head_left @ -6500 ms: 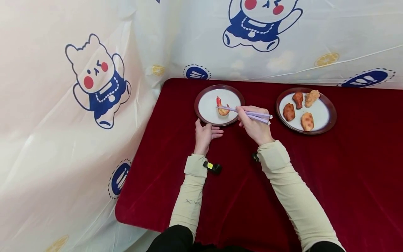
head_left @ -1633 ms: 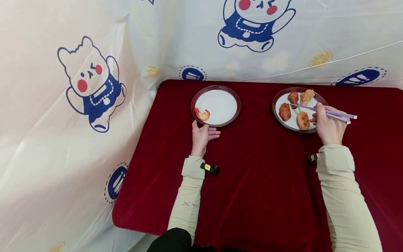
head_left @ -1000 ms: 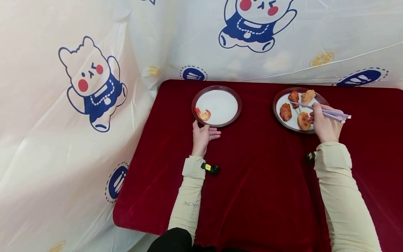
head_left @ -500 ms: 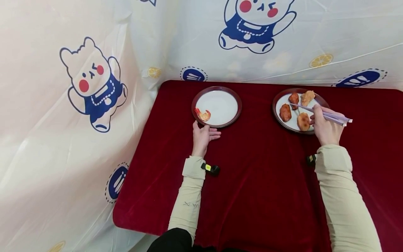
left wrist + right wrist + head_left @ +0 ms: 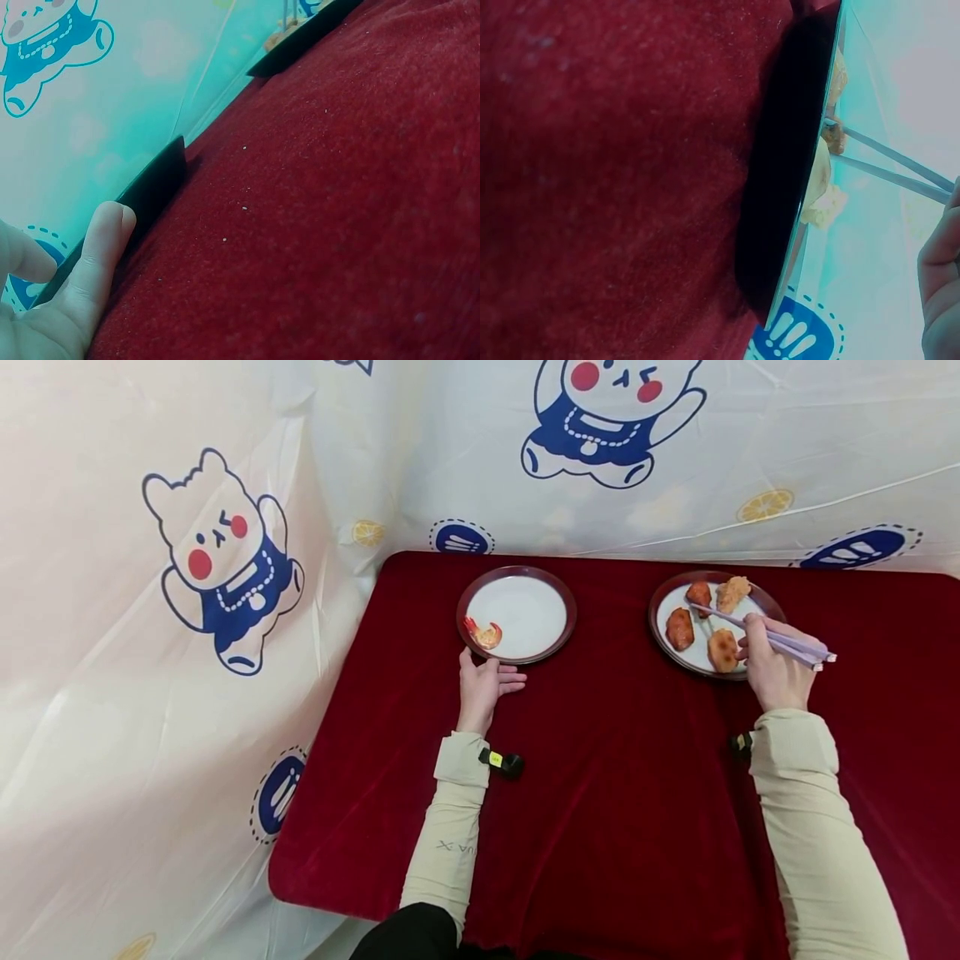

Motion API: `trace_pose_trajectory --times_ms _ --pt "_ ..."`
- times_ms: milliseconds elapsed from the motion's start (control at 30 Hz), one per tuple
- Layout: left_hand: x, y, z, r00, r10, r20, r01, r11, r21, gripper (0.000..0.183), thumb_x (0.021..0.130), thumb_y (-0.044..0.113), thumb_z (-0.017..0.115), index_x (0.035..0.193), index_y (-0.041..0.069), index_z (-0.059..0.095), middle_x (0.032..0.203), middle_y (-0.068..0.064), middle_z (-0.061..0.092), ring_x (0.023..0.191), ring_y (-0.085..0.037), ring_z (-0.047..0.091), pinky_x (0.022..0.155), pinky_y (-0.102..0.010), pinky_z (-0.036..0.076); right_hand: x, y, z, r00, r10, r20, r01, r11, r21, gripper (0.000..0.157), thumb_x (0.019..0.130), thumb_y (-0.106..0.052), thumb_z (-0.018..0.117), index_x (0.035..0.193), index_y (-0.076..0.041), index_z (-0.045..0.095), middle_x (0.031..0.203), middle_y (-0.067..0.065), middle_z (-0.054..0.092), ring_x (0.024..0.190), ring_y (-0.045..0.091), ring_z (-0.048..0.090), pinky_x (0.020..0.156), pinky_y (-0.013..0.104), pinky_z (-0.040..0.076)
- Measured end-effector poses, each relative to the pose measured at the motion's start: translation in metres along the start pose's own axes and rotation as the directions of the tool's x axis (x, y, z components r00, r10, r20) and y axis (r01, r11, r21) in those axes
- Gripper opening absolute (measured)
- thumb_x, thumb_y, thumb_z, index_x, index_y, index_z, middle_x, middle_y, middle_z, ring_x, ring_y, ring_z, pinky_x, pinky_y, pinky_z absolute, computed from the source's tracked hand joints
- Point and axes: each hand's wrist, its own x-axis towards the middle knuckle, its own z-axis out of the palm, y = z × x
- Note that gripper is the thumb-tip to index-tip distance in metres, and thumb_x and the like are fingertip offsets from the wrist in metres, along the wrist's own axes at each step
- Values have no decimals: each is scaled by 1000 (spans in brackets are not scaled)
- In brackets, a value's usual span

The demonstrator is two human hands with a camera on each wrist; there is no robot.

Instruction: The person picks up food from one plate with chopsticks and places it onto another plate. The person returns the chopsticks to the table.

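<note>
In the head view my left hand holds the near-left rim of the brown-rimmed left plate. The left wrist view has its thumb and a finger on either side of the edge. A curled shrimp lies by that plate's left rim. My right hand grips lilac chopsticks over the right plate. Their tips are apart, around the lower end of a reddish drumstick; the right wrist view has them at a brown piece. I cannot tell whether they pinch it.
Beside the drumstick on the right plate lie a brown wing piece, a pale breaded piece and a browned nugget-like piece. A dark red cloth covers the table. A printed white sheet hangs behind and to the left.
Earlier the chopsticks were at the shrimp, mid-plate; the shrimp now lies at the left rim. My right hand has moved to the right plate, shifting only slightly lately. My left hand has stayed.
</note>
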Motion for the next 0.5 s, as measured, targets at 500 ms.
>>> trace_pose_trajectory --times_ms 500 --pt "-2 2 -1 1000 2 5 -2 1000 -6 76 100 10 41 156 17 -10 102 -22 66 74 -22 73 76 -38 63 -6 3 0 989 -106 -100 111 993 41 26 93 -34 59 69 -30 68 53 -28 55 45 -10 53 38 9 35"
